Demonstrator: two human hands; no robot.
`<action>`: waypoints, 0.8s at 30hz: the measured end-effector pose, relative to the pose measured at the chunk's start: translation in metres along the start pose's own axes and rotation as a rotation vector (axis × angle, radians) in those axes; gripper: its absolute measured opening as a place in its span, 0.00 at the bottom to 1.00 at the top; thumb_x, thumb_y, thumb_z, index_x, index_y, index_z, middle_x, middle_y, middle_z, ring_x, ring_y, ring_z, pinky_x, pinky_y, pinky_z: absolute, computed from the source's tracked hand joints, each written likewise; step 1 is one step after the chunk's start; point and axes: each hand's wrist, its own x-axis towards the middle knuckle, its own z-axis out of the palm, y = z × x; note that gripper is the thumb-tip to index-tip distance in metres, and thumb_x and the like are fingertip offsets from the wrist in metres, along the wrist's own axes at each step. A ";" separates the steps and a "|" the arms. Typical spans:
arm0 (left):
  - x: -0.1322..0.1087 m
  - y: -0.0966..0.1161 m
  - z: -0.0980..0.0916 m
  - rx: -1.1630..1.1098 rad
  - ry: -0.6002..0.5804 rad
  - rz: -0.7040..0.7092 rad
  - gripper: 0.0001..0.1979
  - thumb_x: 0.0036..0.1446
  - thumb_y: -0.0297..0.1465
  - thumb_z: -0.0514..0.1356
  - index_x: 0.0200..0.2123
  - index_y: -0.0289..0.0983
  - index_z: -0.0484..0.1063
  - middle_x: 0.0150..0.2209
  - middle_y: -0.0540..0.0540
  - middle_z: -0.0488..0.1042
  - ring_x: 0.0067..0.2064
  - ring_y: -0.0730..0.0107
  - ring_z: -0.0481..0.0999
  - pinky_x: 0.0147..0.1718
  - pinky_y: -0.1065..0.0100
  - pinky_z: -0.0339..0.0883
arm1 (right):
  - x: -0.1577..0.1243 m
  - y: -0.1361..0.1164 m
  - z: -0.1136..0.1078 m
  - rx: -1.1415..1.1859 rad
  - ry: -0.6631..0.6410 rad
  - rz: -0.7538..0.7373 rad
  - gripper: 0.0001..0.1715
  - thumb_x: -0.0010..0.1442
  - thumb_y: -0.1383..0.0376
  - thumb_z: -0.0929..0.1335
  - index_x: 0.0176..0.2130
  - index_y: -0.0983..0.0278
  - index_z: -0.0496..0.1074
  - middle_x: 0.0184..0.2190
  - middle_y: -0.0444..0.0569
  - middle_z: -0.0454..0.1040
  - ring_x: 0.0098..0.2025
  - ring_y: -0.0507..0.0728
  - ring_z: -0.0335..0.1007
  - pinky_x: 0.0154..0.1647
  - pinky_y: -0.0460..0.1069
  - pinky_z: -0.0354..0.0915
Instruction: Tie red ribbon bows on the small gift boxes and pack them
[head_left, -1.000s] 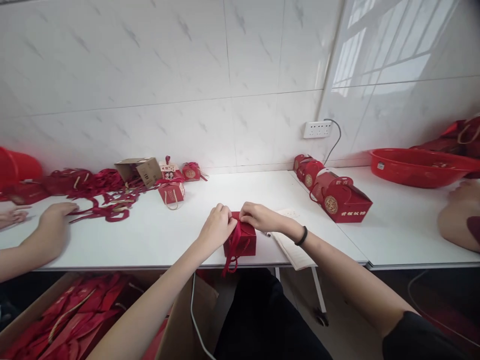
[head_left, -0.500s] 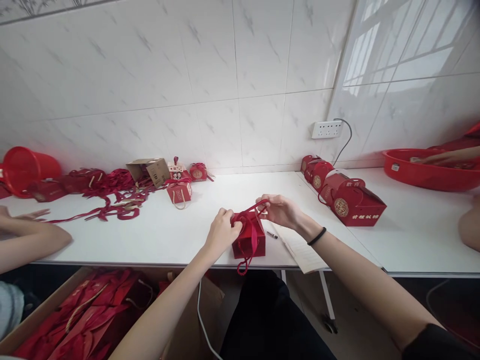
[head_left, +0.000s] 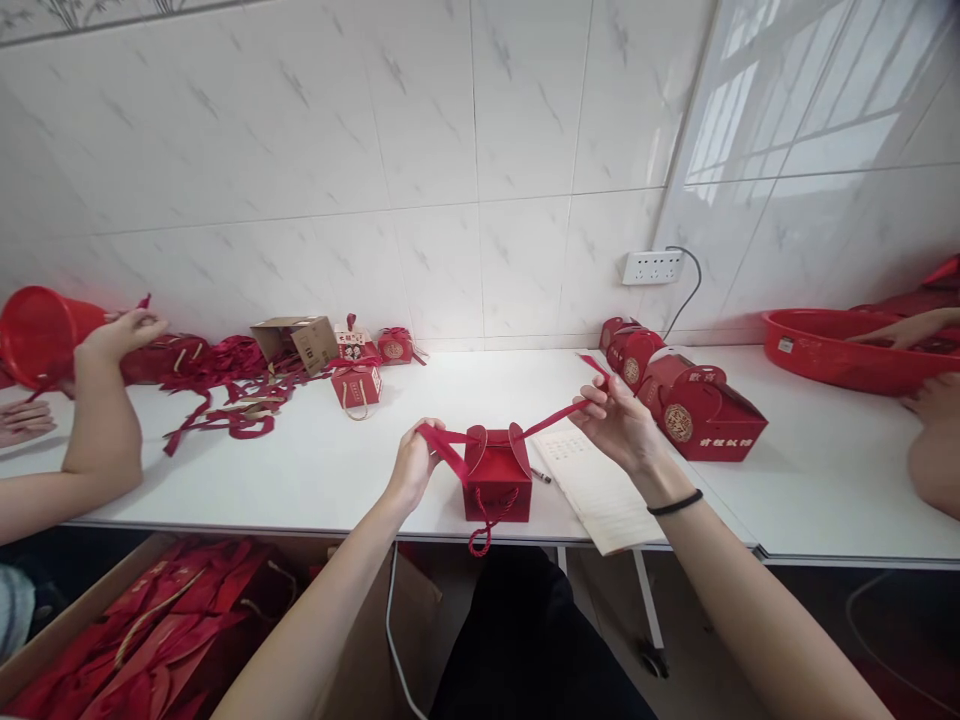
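Note:
A small red box (head_left: 499, 495) stands near the table's front edge, with a twisted red cord handle hanging down its front. A red ribbon (head_left: 556, 416) passes through the holes at the box's top and stretches out to both sides. My left hand (head_left: 412, 465) pinches the ribbon to the left of the box. To the right of the box and a little higher, my right hand (head_left: 619, 425) is closed on the ribbon's other part, its end sticking up past the fingers.
An open notebook (head_left: 596, 490) and a pen (head_left: 541, 476) lie right of the box. Red boxes (head_left: 705, 410) line the right, before a red basin (head_left: 847, 350) with another person's hands. Loose ribbons, a cardboard box (head_left: 304, 342) and another person's arms are left.
My hands have moved apart, drawing the ribbon out to both sides, and the box top is now uncovered. At the left, another person's arm has risen, holding something red.

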 end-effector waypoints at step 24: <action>0.032 0.062 -0.031 0.318 0.125 0.131 0.14 0.44 0.39 0.62 0.18 0.36 0.65 0.17 0.52 0.64 0.22 0.72 0.66 0.22 0.70 0.61 | 0.006 -0.036 -0.010 -0.433 0.400 -0.177 0.16 0.51 0.56 0.70 0.34 0.67 0.72 0.15 0.41 0.64 0.18 0.49 0.59 0.19 0.45 0.57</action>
